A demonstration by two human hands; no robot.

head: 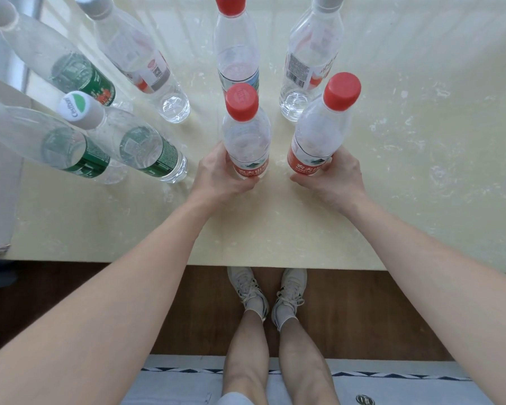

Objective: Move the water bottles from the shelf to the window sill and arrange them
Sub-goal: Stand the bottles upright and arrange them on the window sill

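White sneakers (247, 287) stand on brown wooden floor (362, 311) near a patterned rug (392, 385).

bright daylight from ahead | soft faint shadows | sharp centre | wide-angle bending at edges

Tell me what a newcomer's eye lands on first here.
Bright red caps draw the eye: the left hand grips the left red-capped bottle and the right hand grips the right red-capped bottle, mid-sill. Green-labelled bottles crowd the left of the window sill.
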